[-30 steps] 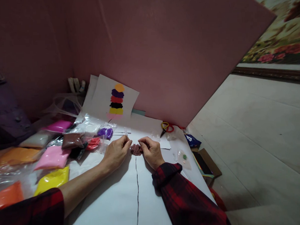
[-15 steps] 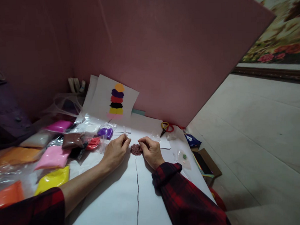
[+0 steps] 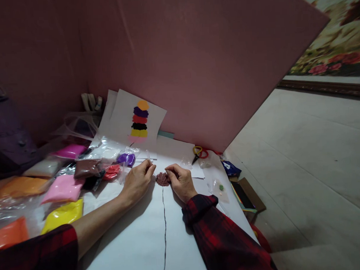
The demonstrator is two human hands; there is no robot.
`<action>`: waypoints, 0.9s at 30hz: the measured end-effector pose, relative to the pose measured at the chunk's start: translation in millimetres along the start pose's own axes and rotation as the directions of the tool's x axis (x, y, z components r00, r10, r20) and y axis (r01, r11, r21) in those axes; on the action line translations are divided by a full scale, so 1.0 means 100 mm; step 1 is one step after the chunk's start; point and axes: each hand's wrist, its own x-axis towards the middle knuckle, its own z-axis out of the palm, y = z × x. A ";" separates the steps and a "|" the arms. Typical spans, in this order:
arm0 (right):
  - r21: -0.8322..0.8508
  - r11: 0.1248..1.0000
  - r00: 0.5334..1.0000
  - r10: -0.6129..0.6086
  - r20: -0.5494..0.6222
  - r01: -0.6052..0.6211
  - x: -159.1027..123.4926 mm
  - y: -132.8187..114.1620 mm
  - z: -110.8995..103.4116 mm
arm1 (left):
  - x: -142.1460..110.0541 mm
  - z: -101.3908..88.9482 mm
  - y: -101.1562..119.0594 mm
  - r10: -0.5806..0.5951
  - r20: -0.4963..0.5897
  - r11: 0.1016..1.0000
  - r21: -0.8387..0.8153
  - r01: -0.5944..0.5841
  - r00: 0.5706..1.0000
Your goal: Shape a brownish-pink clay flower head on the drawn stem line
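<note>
A ruffled brown clay piece (image 3: 162, 179) lies on the white paper (image 3: 136, 239), at the top end of a thin wavy dark line (image 3: 164, 226). My right hand (image 3: 181, 181) pinches its right edge between thumb and fingers. To the left of the clay, my left hand (image 3: 139, 177) is closed on a thin clear tool (image 3: 148, 154) whose end sticks up above the fingers. The gripped part of that tool is hidden. Propped at the back, a sheet (image 3: 155, 112) bears a stack of coloured shapes with an orange disc on top.
Bags of coloured clay crowd the left side, among them a pink bag (image 3: 63, 189) and a yellow bag (image 3: 63, 216). Scissors (image 3: 200, 153) lie near the pink wall (image 3: 195, 71). At the right edge are a small clear bag (image 3: 220, 190) and a dark blue packet (image 3: 231, 168).
My left hand has shifted very slightly left with the clear tool. The right hand stays at the edge of the brown clay.
</note>
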 end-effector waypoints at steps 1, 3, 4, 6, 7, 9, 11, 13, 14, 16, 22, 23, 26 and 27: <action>-0.002 1.000 1.000 0.000 0.000 0.000 0.00 0.00 0.00 | 0.00 0.00 0.00 0.000 -0.003 1.000 0.001 0.000 1.000; -0.009 1.000 1.000 -0.001 0.001 0.001 0.00 0.00 0.00 | 0.00 0.00 0.00 0.000 -0.013 1.000 0.006 0.000 1.000; -0.012 1.000 1.000 -0.002 0.002 0.002 0.00 0.00 0.00 | 0.00 0.00 0.00 0.000 -0.016 1.000 0.004 0.000 1.000; -0.014 1.000 1.000 -0.003 0.002 0.003 0.00 0.00 0.00 | 0.00 0.00 0.00 0.002 -0.021 1.000 -0.008 -0.002 1.000; -0.013 1.000 1.000 -0.003 0.003 0.003 0.00 0.00 0.00 | 0.00 0.00 0.00 0.003 -0.023 1.000 -0.015 -0.004 1.000; -0.008 1.000 1.000 -0.001 0.003 0.001 0.00 0.00 0.00 | 0.00 0.00 -0.01 0.006 -0.025 1.000 -0.028 -0.007 1.000; -0.008 1.000 1.000 0.001 0.004 -0.001 0.00 0.01 0.00 | 0.00 0.00 -0.01 0.002 -0.032 0.999 -0.043 -0.003 0.999; -0.007 1.000 1.000 0.001 0.005 -0.001 0.00 0.02 0.01 | 0.01 0.01 -0.02 -0.003 -0.046 0.997 -0.071 0.000 0.999; -0.007 1.000 1.000 0.000 0.005 0.000 0.00 0.03 0.01 | 0.01 0.01 -0.03 -0.006 -0.056 0.996 -0.087 0.001 0.998; -0.005 1.000 1.000 -0.004 0.004 0.004 0.00 0.04 0.01 | 0.02 0.01 -0.04 -0.007 -0.072 0.993 -0.119 -0.002 0.997; 0.002 1.000 1.000 -0.006 0.006 0.006 0.00 0.05 0.01 | 0.03 0.02 -0.06 -0.002 -0.073 0.985 -0.172 -0.011 0.997; 0.003 1.000 1.000 -0.005 0.008 0.005 0.00 0.05 0.01 | 0.03 0.02 -0.06 -0.001 -0.068 0.985 -0.173 -0.011 0.998; 0.004 1.000 1.000 -0.005 0.008 0.005 0.00 0.04 0.01 | 0.03 0.02 -0.05 0.005 -0.053 0.984 -0.176 -0.015 0.999; 0.003 1.000 1.000 -0.006 0.009 0.006 0.00 0.04 0.01 | 0.04 0.02 -0.05 0.007 -0.049 0.985 -0.175 -0.016 0.999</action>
